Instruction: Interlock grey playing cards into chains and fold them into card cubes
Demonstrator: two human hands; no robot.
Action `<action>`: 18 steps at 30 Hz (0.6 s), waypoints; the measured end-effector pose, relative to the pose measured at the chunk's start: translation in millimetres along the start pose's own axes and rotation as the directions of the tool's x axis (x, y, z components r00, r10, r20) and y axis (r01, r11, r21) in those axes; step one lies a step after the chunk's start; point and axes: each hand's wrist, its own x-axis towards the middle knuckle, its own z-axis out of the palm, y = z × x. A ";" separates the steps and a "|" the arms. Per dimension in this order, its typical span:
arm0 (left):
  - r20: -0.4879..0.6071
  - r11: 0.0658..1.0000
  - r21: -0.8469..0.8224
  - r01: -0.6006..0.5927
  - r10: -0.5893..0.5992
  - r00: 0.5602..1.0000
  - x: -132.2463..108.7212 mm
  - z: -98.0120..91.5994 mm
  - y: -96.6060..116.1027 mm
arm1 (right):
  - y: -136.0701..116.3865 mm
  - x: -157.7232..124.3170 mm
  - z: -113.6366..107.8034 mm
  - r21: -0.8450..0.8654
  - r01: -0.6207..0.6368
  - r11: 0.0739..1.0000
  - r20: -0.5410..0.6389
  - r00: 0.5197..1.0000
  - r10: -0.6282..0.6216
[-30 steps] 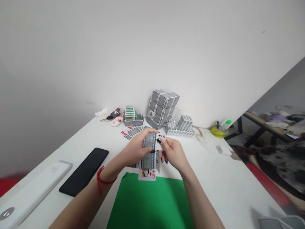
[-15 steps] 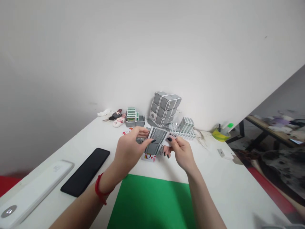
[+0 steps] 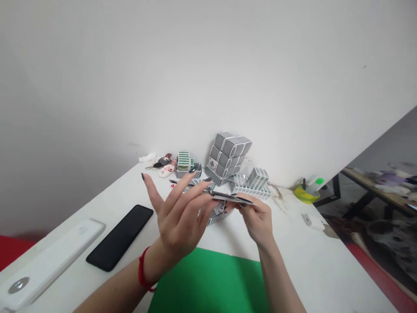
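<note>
My left hand [image 3: 184, 217], with a red cord bracelet [image 3: 143, 269] at the wrist, has its fingers spread and its thumb stretched out. Its lower fingers lie against or just beside the left end of some folded playing cards [image 3: 219, 195], seen nearly edge-on. My right hand [image 3: 257, 219] pinches the right end of those cards between thumb and fingers. Below them more of the card piece shows, with a "2" on it; the left fingers partly hide it. Just behind stands a tilted block built of folded playing cards [image 3: 230, 158], an ace of spades on one face.
A green sheet [image 3: 211, 282] lies in front on the white table. To the left are a black phone [image 3: 120, 237] and a white device [image 3: 52, 261]. Card boxes [image 3: 184, 161], a clear-wrapped box stack [image 3: 259, 178], keys with charms [image 3: 166, 167] and a yellow tape roll [image 3: 306, 195] sit farther back.
My left hand has let go of the cards and spread its fingers. The cards have turned from showing their patterned backs to nearly edge-on, still in my right hand. The view has shifted slightly.
</note>
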 end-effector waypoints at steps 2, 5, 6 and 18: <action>0.009 1.000 -0.006 0.004 -0.004 1.000 0.1 -0.8 0.5 | -1.8 -0.4 -0.2 -0.045 0.004 0.999 -0.017 1.000 -0.005; 0.027 1.000 -0.011 -0.021 0.021 0.999 0.4 -1.8 1.6 | -1.7 -1.5 -0.6 -0.075 0.024 0.997 -0.041 0.999 -0.027; 0.027 0.999 -0.003 -0.036 0.036 0.999 0.8 -2.1 2.2 | -0.8 -1.9 -0.8 -0.082 0.030 0.996 -0.047 0.998 -0.034; 0.258 0.960 0.028 -0.277 0.261 0.930 28.3 -37.5 9.1 | -4.4 1.4 -9.3 -0.039 0.082 0.996 -0.027 0.996 -0.083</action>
